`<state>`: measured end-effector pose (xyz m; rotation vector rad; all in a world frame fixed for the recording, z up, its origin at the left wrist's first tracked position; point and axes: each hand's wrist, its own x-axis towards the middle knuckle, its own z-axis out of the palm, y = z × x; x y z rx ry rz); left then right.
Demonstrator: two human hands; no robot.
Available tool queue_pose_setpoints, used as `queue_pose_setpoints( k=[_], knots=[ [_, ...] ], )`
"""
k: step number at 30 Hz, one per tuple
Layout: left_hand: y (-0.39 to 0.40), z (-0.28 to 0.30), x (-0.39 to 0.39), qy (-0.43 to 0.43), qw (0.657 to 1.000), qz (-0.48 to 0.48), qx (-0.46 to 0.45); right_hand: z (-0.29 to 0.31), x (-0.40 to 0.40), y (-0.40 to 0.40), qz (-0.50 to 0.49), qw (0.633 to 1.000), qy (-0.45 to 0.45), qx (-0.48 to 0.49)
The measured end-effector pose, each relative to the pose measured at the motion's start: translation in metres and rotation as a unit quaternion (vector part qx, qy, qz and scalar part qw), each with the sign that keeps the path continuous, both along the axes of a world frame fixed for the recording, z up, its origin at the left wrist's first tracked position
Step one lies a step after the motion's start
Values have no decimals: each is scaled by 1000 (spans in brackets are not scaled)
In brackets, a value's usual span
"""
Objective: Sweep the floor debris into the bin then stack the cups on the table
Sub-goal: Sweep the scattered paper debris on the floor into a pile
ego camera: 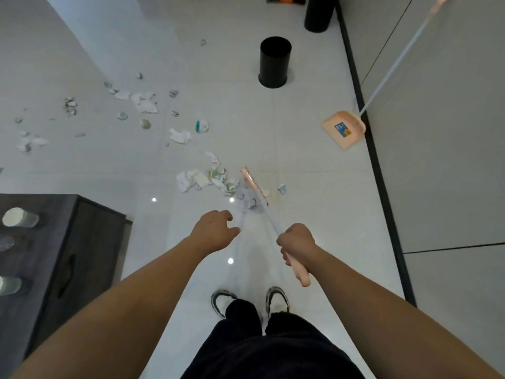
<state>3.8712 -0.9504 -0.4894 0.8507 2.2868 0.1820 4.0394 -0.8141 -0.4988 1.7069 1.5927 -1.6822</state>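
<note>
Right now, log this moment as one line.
stage: sweeping | right hand: grips broom | left hand: free | debris: scattered | dustpan: by wall

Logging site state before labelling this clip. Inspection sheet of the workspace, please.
Surface: pale glossy tiled floor, ceiling-light glints.
Job's things: broom, head down against the nearest debris pile; more paper scraps scattered to the left; dustpan against the right-hand wall; black bin upright; three cups unstacked on the dark table.
Clutter: second black bin further back.
Hands: right hand grips the broom handle; left hand, fingers loosely curled, at the blurred shaft, contact unclear.
Cables: nothing seen.
Surroundings: grey wall panels with black skirting; the person's shoes.
</note>
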Motion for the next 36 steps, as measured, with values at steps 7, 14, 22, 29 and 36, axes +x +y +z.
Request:
queue_pose_setpoints(
  k=[7, 14, 22, 29, 36],
  knots=[
    [14, 11, 14, 38, 998, -48, -20, -2, 26, 19, -53, 997, -9, -61],
    [-3, 0, -25, 26, 997, -50, -56, -20, -10, -8, -49, 989, 12, -136],
    [-15, -10, -134, 21, 997, -45, -55, -33, -137, -29, -65, 980, 49, -184],
    [23, -5, -201, 12, 994, -105, -26, -27, -203, -14, -150, 972, 57, -171],
    [84, 2, -220, -11, 992, -125, 18, -12, -197, 31, -189, 981, -18, -50]
  ],
)
